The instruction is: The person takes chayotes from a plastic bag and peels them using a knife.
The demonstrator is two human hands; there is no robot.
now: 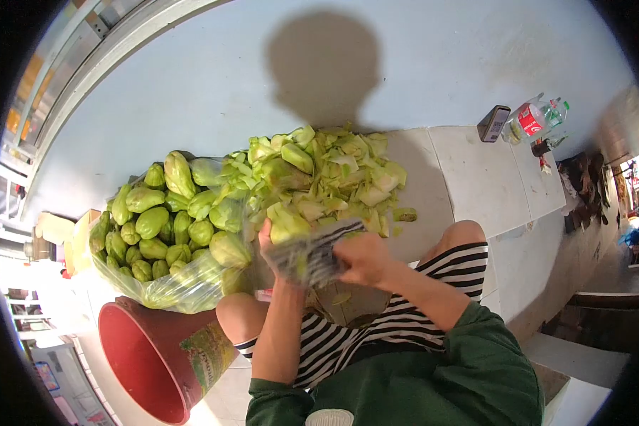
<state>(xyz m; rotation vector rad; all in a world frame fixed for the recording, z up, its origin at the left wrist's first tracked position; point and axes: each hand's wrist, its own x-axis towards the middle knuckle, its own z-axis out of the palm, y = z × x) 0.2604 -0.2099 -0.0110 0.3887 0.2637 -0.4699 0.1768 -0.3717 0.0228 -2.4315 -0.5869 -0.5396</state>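
Observation:
In my left hand [267, 243] is a pale green, partly peeled chayote [287, 223], with my fingers wrapped round its side. My right hand [364, 257] grips a broad, flat-bladed cleaver [309, 254], its blade blurred by motion and overlapping the chayote's lower side in this view. Right beyond both hands lies a heap of cut chayote pieces and peelings [341, 167] on the tiled floor. To the left, a clear plastic bag [184, 292] lies open, full of whole green chayotes [151, 222]. The handle end of the cleaver is hidden in my right fist.
A red bucket [138, 362] lies on its side at lower left. A phone [495, 123] leans by the wall at upper right, beside a plastic bottle [529, 121] with a red label. My knees, in striped shorts [447, 277], flank the work area.

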